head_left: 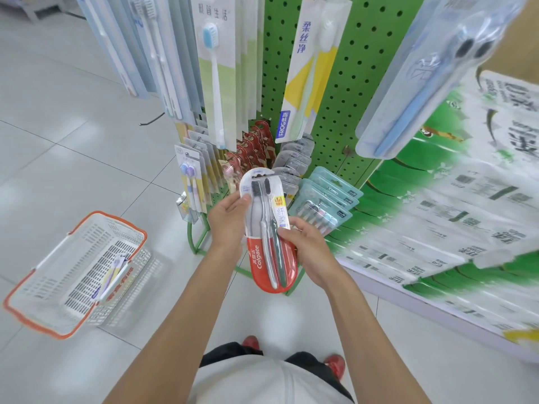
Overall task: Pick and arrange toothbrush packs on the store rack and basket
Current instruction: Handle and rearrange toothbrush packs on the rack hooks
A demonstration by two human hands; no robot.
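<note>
Open tiled floor (73,126) fills the left of the frame, broken only by the white basket (43,287) at lower left. Hanging packs (217,68) crowd the green pegboard rack (358,83) at centre; a bare strip shows at upper centre-right. Cartons (437,228) wall off the right.

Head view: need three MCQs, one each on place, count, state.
1. Where is the basket?
A. on the floor, to the person's left
B. hung on the rack
C. on the right-side shelf

2. How many brushes are in the Colgate pack?
A. one
B. two
C. four

3. The Colgate pack is:
A. hanging on a peg
B. held by the left hand and the right hand
C. lying in the basket

Key:
1 A: it sits on the floor tiles at the left of the view.
2 B: two dark-bristled heads show side by side.
3 B: one hand grips each edge.
</note>
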